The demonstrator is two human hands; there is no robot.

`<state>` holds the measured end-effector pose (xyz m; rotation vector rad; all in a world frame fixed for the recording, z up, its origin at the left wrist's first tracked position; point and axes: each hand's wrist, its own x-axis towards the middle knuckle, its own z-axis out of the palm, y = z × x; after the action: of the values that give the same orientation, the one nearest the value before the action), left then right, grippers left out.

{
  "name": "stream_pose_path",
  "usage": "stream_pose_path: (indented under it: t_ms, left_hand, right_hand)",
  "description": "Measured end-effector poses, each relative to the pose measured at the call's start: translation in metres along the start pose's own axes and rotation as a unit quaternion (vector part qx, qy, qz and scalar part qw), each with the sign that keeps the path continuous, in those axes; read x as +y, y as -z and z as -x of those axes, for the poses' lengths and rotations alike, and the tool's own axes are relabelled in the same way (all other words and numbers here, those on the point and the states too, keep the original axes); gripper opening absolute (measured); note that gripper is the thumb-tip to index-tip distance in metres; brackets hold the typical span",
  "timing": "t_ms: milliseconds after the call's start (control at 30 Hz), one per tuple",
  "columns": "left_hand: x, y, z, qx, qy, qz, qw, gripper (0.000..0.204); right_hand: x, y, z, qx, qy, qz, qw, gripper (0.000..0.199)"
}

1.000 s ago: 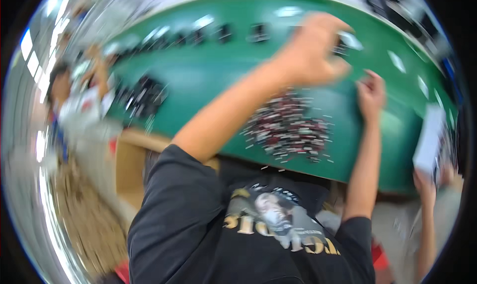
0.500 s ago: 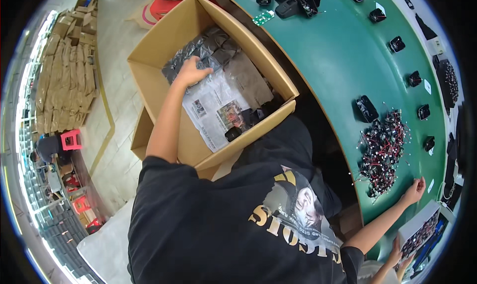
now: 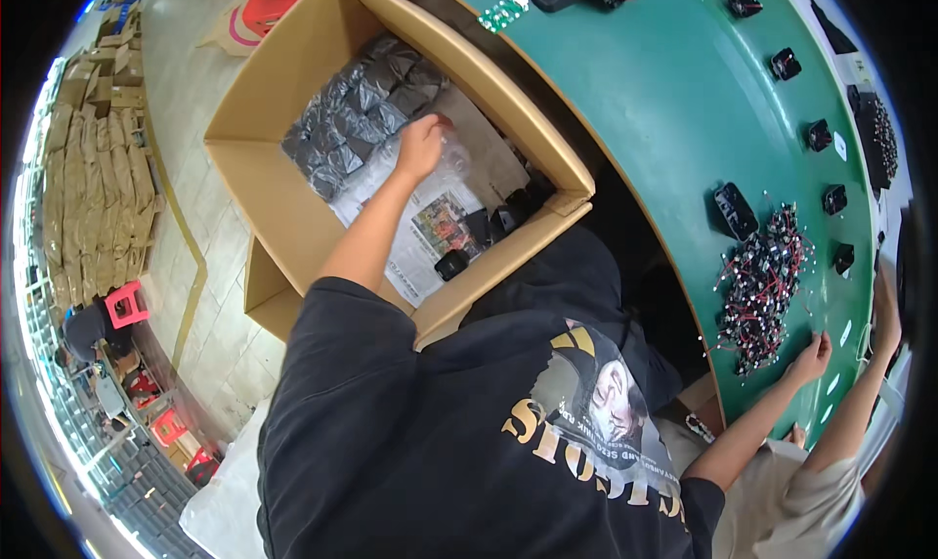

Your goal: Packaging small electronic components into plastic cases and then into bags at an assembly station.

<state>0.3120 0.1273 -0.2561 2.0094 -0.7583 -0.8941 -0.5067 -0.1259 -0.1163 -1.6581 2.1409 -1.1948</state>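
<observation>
left hand (image 3: 422, 147) fingertips buried in clear plastic wrap (image 3: 451, 163), grip unclear, small black parts (image 3: 762, 287) too tiny to identify, co-worker's hand (image 3: 887, 305) cut off at rim

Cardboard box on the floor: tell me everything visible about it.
The cardboard box is brown corrugated card, open-topped with flaps folded outward, standing on the floor beside the green table. Inside lie grey shiny packets at the far end, printed paper sheets and a few small black parts. The left hand reaches in over the packets.
</observation>
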Motion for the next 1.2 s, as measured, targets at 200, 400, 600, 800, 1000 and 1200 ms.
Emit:
stream_pose_path:
  t_ms: [200, 400, 600, 800, 1000, 1200]
  left_hand:
    - [0.041, -0.026, 0.013, -0.217, -0.080, -0.196, 0.953, 0.047]
    - [0.005, -0.015, 0.075, -0.314, 0.204, -0.241, 0.895, 0.080]
    - [0.005, 0.015, 0.038, -0.063, 0.121, -0.046, 0.990, 0.048]
    - [-0.007, -0.007, 0.001, 0.199, -0.003, -0.271, 0.942, 0.062]
    - [-0.028, -0.014, 0.079, -0.108, 0.299, -0.183, 0.930, 0.080]
    - [-0.137, -0.051, 0.093, -0.291, 0.373, 0.535, 0.700, 0.058]
  right_hand:
    - [-0.003, 0.006, 0.007, -0.011, -0.009, -0.028, 1.000, 0.025]
    - [-0.035, 0.010, 0.086, -0.028, -0.010, -0.069, 0.997, 0.025]
    - [-0.044, 0.021, 0.112, -0.035, -0.014, -0.067, 0.997, 0.025]
    - [-0.061, 0.000, 0.121, -0.054, 0.009, -0.078, 0.996, 0.024]
    - [-0.052, 0.019, 0.125, -0.022, 0.030, -0.054, 0.998, 0.023]
    - [-0.120, -0.024, 0.149, -0.004, 0.052, -0.056, 0.997, 0.020]
